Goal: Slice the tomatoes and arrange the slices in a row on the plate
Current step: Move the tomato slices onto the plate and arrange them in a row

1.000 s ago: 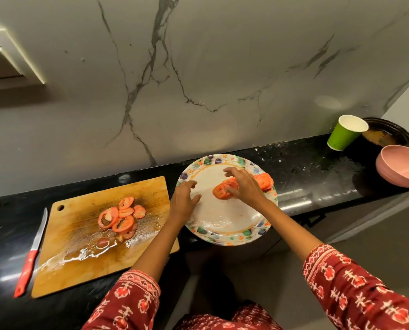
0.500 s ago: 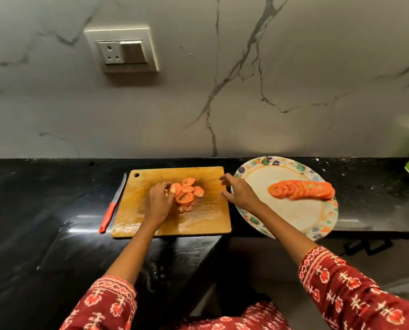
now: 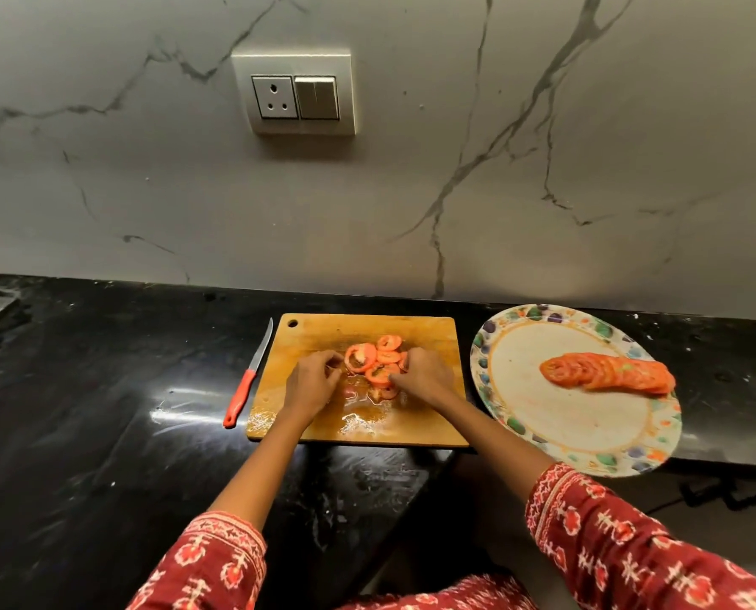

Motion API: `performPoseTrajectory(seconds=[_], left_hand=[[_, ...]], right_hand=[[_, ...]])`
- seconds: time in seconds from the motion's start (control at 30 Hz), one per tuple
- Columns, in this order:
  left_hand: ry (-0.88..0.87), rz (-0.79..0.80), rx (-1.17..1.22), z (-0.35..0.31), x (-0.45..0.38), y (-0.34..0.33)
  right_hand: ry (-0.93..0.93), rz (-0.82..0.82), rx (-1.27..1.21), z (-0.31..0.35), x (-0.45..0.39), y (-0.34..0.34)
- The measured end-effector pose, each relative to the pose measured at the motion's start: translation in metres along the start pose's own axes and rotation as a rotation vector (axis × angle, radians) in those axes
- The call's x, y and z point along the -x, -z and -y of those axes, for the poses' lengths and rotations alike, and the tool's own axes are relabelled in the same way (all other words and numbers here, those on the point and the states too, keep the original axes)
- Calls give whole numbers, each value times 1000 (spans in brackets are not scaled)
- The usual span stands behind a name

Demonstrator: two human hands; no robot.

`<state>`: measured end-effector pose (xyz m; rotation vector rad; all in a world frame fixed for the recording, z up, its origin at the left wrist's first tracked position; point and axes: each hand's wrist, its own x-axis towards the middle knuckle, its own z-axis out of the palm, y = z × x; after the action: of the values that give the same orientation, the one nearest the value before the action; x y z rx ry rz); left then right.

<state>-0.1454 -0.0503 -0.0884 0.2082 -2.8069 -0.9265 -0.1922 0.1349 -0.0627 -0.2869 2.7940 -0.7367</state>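
Note:
Several loose tomato slices (image 3: 376,358) lie in a pile on the wet wooden cutting board (image 3: 416,334). My left hand (image 3: 312,383) sits at the pile's left side, fingers curled onto the edge of a big slice. My right hand (image 3: 427,374) is at the pile's right side, its fingers curled on the slices there and hiding part of them. On the patterned plate (image 3: 484,367) to the right, an overlapping row of slices (image 3: 609,372) runs across the middle.
A red-handled knife (image 3: 245,383) lies on the black counter (image 3: 103,389) just left of the board. The plate overhangs the counter's front edge. A wall socket (image 3: 295,96) sits on the marble backsplash above.
My right hand has left the plate's rim and moved left onto the slices on the board. My left hand stays at the pile. The row on the plate is unchanged.

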Motion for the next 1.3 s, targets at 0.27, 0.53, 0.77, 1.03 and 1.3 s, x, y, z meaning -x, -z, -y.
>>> performPoseTrajectory(seconds=[0.27, 0.53, 0.77, 1.03, 1.3], left_hand=[[-38, 124, -74, 1, -15, -6], [-85, 132, -224, -6, -20, -18], [-107, 182, -294, -11, -19, -18], [-46, 139, -76, -10, -16, -5], [51, 89, 221, -32, -23, 15]], right_hand=[[-199, 117, -163, 10, -12, -5], [-242, 110, -303, -6, -9, -1], [-265, 60, -106, 15, -3, -12], [-123, -5, -293, 7, -3, 1], [-66, -33, -553, -2, -3, 36]])
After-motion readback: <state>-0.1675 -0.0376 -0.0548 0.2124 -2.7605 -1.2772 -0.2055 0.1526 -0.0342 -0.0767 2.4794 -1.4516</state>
